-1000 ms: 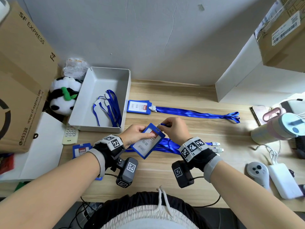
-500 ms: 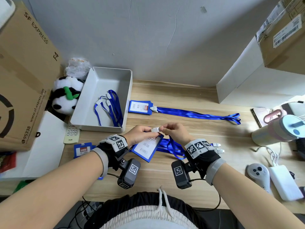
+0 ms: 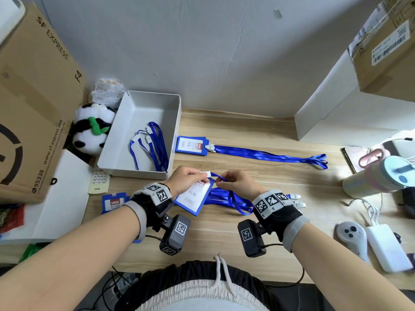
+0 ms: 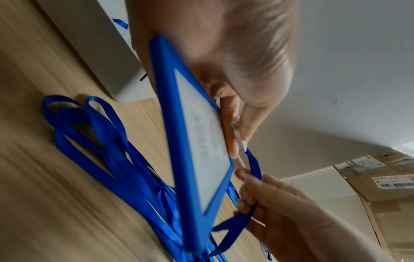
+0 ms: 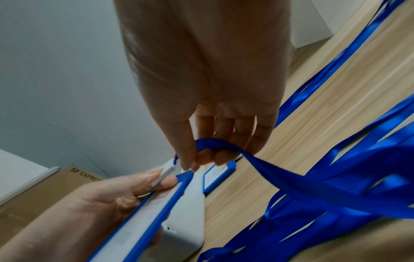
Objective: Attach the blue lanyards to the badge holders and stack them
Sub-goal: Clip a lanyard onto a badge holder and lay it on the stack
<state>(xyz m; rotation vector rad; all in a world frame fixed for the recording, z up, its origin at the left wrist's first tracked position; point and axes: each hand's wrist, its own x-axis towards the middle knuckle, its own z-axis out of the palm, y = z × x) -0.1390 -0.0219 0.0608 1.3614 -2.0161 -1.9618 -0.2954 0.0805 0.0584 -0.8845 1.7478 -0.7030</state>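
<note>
Above the wooden desk (image 3: 280,182), a blue badge holder (image 3: 193,197) is held tilted in a person's left hand (image 3: 184,179), whose thumb and forefinger also pinch the white plastic clip (image 3: 205,173) of a blue lanyard (image 3: 232,198) at the holder's top edge. The right hand (image 3: 239,181), just beside it, pinches the ribbon right behind the clip between thumb and curled fingers; the ribbon loops over those fingers and trails down into a loose heap of blue lanyards on the desk beneath both hands. From the left wrist camera, the holder (image 4: 197,141) is seen edge-on with the clip (image 4: 238,136) along its upper corner; whether the clip has caught the holder's slot cannot be told. Two more white clips (image 3: 296,199) from the heap lie on the desk to the right of the right wrist.

Farther back lies a finished badge holder (image 3: 190,145) with its lanyard (image 3: 269,156) stretched rightward across the desk. Another badge holder (image 3: 113,202) rests flat near the left wrist. A grey tray (image 3: 116,140) to the left holds a few more lanyards (image 3: 155,147). Beside the tray sit a panda toy (image 3: 89,129) and a remote control (image 3: 98,180), with a cardboard box (image 3: 33,104) at far left. On the right stand a pastel bottle (image 3: 379,178), a game controller (image 3: 351,235) and a white power bank (image 3: 386,245).
</note>
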